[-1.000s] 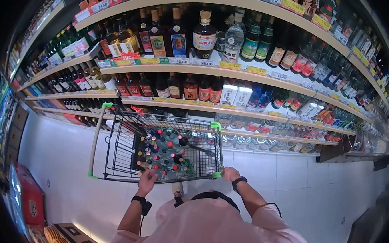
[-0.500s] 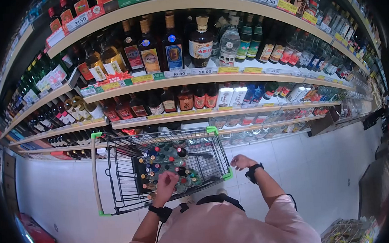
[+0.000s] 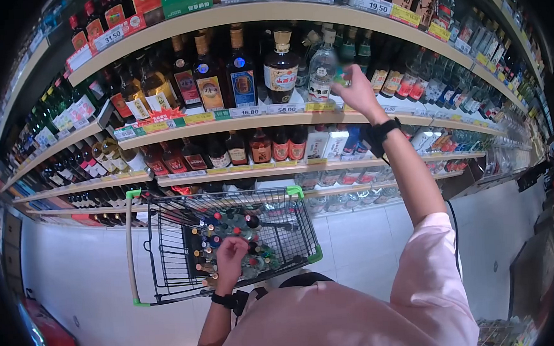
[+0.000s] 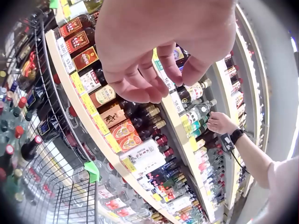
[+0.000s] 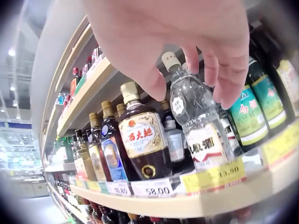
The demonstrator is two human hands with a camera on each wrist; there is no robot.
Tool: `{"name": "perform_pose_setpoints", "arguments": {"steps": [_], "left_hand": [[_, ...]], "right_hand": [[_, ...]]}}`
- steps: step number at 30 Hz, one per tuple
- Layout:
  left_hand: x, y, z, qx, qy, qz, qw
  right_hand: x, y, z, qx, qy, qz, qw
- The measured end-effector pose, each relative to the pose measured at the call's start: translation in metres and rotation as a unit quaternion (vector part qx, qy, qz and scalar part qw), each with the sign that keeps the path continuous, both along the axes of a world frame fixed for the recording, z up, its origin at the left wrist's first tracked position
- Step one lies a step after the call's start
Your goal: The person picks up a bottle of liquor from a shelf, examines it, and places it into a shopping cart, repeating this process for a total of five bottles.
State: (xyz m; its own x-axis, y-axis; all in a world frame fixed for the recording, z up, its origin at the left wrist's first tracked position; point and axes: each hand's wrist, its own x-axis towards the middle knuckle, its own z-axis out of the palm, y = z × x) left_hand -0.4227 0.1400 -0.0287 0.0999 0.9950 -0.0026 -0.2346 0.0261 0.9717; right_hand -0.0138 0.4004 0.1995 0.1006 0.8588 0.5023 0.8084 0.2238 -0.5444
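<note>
My right hand (image 3: 356, 91) reaches up to a shelf beside a clear glass bottle (image 3: 320, 75) with a white cap. In the right wrist view, thumb and fingers are spread on either side of that bottle's (image 5: 203, 123) neck and shoulder, not closed round it. Green-labelled dark bottles (image 5: 247, 114) stand just right of it, and a large dark bottle (image 5: 144, 137) with a cream label on its left. Over the shopping cart (image 3: 131, 251), my left hand (image 3: 231, 255) hangs loosely curled and holds nothing. Several capped bottles (image 3: 232, 221) stand in the cart below it.
Long curved shelves (image 3: 223, 122) of bottles with price tags run across the front, with further tiers above and below. The cart stands between my body and the shelves on pale floor tiles (image 3: 357, 231). A red box (image 3: 56, 345) is at lower left.
Both hands were at the cart's near rim; my right hand left it and rose to the clear bottle on the shelf. My left hand moved over the bottles in the cart.
</note>
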Motion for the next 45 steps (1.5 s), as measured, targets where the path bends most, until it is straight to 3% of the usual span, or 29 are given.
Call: {"name": "perform_pose_setpoints", "arguments": {"steps": [2,5,9,12,16,24,31,38,45], "left_hand": [[0.007,-0.004,0.0,-0.009,-0.007,0.001,1.0],[0.015,-0.017,-0.005,-0.036,-0.018,-0.004,0.999],[0.024,-0.026,0.0,-0.043,-0.008,0.017,0.999],[0.026,-0.034,0.002,-0.031,0.006,0.028,0.999],[0.032,-0.046,0.011,-0.027,0.03,0.026,0.999],[0.047,-0.064,0.005,-0.034,0.048,-0.025,0.998],[0.072,-0.041,0.019,-0.016,0.077,-0.066,0.995],[0.109,-0.016,0.061,0.17,0.023,-0.022,0.985],[0.125,-0.012,0.093,0.185,0.061,0.016,0.981]], "right_hand": [[-0.019,0.011,0.025,0.023,-0.005,-0.047,0.999],[-0.031,0.036,0.02,0.059,-0.024,-0.076,0.995],[-0.048,0.04,0.014,0.003,0.017,-0.107,0.994],[-0.047,0.046,0.006,-0.007,0.048,-0.094,0.994],[-0.04,0.044,-0.001,0.062,0.041,-0.069,0.995],[-0.031,0.015,0.009,0.147,0.022,0.034,0.988],[-0.029,-0.039,0.041,0.257,0.012,0.143,0.956],[-0.037,-0.114,0.04,0.351,-0.03,0.246,0.903],[-0.051,-0.149,0.015,0.348,0.013,0.315,0.883]]}}
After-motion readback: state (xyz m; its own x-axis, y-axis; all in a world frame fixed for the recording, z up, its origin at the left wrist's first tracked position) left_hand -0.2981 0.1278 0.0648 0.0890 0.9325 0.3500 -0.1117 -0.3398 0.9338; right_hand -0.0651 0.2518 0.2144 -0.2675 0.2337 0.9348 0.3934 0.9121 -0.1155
